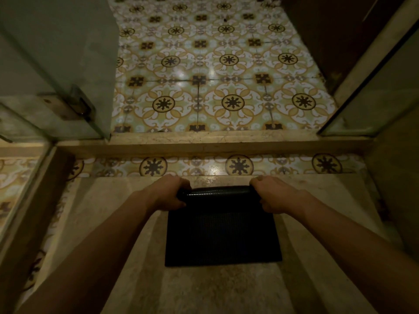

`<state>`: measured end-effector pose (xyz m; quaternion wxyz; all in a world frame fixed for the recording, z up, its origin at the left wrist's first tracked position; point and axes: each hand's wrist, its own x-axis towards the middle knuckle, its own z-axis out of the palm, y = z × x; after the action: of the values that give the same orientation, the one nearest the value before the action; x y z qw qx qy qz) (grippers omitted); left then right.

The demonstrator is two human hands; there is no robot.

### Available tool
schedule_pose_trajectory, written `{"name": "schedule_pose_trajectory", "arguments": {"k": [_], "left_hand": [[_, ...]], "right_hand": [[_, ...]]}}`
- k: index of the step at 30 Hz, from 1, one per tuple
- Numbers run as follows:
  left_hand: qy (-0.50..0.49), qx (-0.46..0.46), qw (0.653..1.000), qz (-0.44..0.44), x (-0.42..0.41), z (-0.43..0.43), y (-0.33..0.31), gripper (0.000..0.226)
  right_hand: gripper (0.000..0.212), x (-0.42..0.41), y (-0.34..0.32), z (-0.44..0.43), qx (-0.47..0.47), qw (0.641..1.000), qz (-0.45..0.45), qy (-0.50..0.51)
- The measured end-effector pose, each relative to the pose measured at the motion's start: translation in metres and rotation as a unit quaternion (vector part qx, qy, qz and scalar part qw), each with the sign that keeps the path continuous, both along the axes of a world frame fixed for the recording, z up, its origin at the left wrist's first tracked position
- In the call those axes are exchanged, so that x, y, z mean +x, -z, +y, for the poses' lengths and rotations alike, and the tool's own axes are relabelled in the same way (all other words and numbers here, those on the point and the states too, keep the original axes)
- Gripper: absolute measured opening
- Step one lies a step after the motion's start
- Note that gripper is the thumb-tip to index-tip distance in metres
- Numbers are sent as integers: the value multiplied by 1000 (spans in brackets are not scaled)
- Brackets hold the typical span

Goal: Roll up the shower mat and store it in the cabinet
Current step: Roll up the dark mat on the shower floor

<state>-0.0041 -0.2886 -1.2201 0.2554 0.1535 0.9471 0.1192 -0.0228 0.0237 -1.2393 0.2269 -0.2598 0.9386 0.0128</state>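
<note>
Beige stone shower floor [204,291], matte and a bit mottled, dim light. Black shower mat [223,236] lies flat on it, far edge curled into a tight roll [217,192]; the unrolled part runs back from the roll toward the camera. Left hand [169,193] is wrapped around the left end of the roll, right hand [275,196] around the right end, both grips clamped on it, thumbs on the near side. Just beyond the roll: a strip of patterned tile, then a raised stone curb [215,143] across the doorway. Past the curb, glossy patterned floor tiles [215,64] in yellow, white and brown, with light glare. Glass door [56,64] with a metal hinge [79,105] stands left of the mat, glass panel [374,98] right. Dark wooden surface [328,30] far right past the curb; can't tell what it is.
</note>
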Motion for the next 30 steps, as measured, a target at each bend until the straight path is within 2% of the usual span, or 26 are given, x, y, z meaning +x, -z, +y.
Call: {"name": "schedule_pose_trajectory", "arguments": {"k": [3, 7, 9, 13, 16, 21, 25, 27, 30], "left_hand": [[3, -9, 1000, 26, 4, 4, 0, 43], [58, -40, 996, 57, 11, 9, 4, 50], [52, -40, 997, 36, 13, 9, 3, 50], [-10, -4, 997, -77, 6, 10, -3, 41], [-11, -13, 998, -68, 5, 12, -2, 38], [7, -57, 997, -46, 12, 17, 5, 64], [28, -59, 995, -69, 12, 16, 5, 59], [22, -54, 995, -82, 11, 15, 3, 56], [38, -78, 995, -58, 14, 19, 2, 48]], "right_hand": [[39, 3, 0, 0, 5, 1000, -6, -9], [44, 9, 0, 2, -14, 1000, 17, 8], [45, 10, 0, 3, -18, 1000, 14, 9], [41, 5, -1, 3, -2, 999, -48, 7], [37, 1, -3, 3, 6, 998, -65, 8], [44, 11, -2, 6, -12, 1000, -28, -3], [47, 13, -6, 7, 5, 999, -41, -22], [41, 9, -8, 5, 20, 997, -70, -22], [33, 10, -10, 3, 26, 997, -77, -16]]}}
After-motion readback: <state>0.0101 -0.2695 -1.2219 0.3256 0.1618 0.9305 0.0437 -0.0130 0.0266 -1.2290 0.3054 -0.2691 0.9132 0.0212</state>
